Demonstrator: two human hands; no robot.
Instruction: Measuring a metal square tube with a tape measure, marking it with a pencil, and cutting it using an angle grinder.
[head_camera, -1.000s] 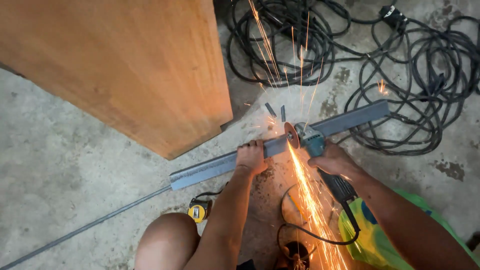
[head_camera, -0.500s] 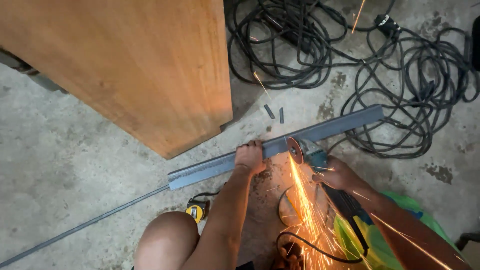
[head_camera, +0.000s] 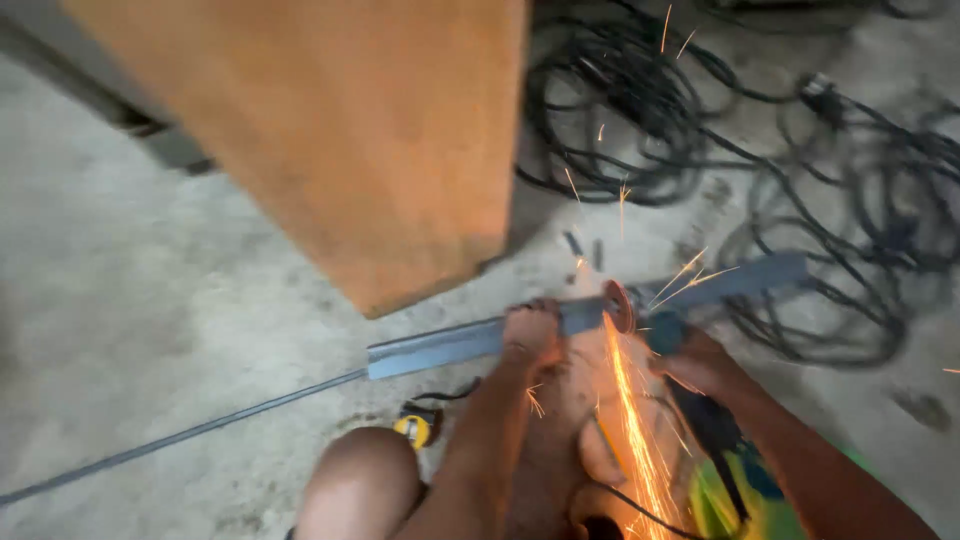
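The left hand (head_camera: 532, 330) presses flat on a long metal bar (head_camera: 450, 345) lying on the concrete floor (head_camera: 150, 300). Right hand (head_camera: 700, 360) grips a grinder (head_camera: 660, 330) cutting the bar, sparks (head_camera: 625, 410) flying near. Cables (head_camera: 800, 200) lie far right.

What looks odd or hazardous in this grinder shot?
The left hand is bare and presses on the steel bar right beside the grinder disc. Sparks stream back toward the person's legs. Loose black cables sprawl across the concrete floor behind the cut.
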